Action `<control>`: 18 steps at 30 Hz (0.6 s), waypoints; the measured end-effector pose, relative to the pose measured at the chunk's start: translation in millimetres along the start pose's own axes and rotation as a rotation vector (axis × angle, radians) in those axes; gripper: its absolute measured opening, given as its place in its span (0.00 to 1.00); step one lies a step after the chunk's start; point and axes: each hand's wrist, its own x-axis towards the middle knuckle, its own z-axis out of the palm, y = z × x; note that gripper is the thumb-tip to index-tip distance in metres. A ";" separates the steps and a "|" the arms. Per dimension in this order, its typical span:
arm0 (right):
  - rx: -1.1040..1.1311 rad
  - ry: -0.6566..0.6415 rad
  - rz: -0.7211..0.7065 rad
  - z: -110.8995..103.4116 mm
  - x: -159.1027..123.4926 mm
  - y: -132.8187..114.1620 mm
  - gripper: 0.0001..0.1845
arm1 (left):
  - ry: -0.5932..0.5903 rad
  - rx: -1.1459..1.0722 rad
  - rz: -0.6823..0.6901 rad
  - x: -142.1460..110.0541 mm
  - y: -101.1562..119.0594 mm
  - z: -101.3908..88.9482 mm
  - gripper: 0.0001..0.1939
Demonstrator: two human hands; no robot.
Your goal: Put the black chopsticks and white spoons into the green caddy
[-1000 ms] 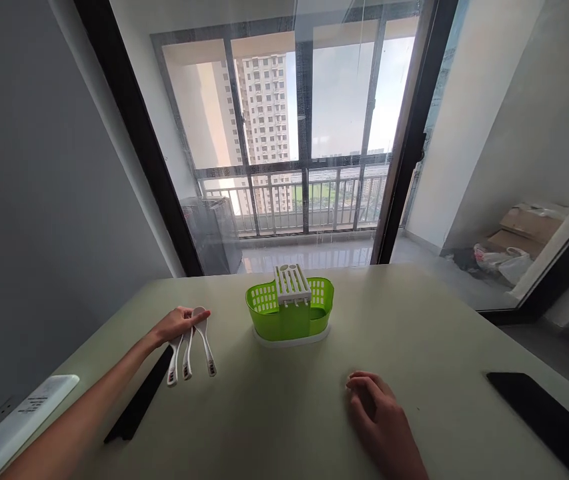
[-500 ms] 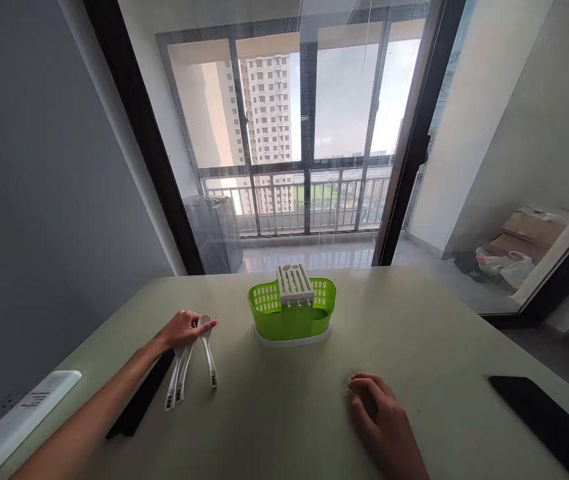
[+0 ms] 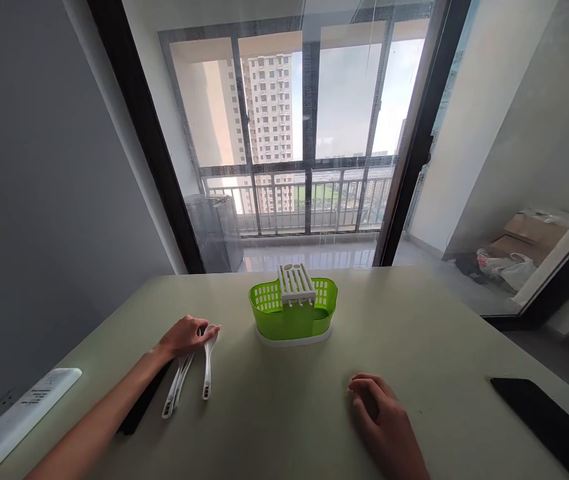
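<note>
On the left of the table, my left hand [image 3: 187, 335] is closed over the bowl ends of several white spoons. One spoon [image 3: 207, 373] has its bowl under my thumb, its handle pointing toward me. Beside it lie more spoon handles [image 3: 173, 393] close together, their upper ends hidden under my hand. My right hand [image 3: 383, 419] rests on the table at the lower right, loosely curled with a gap between thumb and fingers, and nothing shows in it. Between and beyond both hands stands a green cutlery basket [image 3: 287, 323] with a white slotted top piece [image 3: 297, 283] and a white base.
A black strip [image 3: 147, 400] lies under my left forearm. At the left table edge is a long white object [image 3: 27, 417] with printed text. Another black flat piece [image 3: 544, 413] lies at the right. Behind the table [image 3: 284, 413] is a glass door with dark frames.
My left hand has shifted slightly toward me and right with the spoons. The separate spoon's handle has swung left and nearer. My right hand stays put.
</note>
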 end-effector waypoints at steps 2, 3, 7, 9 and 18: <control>-0.006 -0.002 -0.002 0.0 0.1 0.2 0.14 | -0.010 0.047 -0.010 0.0 -0.6 1.7 0.29; -0.009 -0.005 -0.003 0.0 0.1 0.6 0.14 | -0.016 0.077 -0.013 0.2 -0.9 2.4 0.29; -0.025 -0.026 0.004 -0.6 0.3 2.8 0.14 | -0.037 0.209 -0.007 0.9 -1.9 5.1 0.28; -0.034 -0.034 0.001 -0.9 0.3 3.9 0.13 | -0.035 0.255 0.000 0.9 -2.3 6.8 0.27; -0.025 -0.021 -0.008 1.6 0.0 3.9 0.13 | -0.006 0.311 -0.008 -0.6 -2.2 10.6 0.26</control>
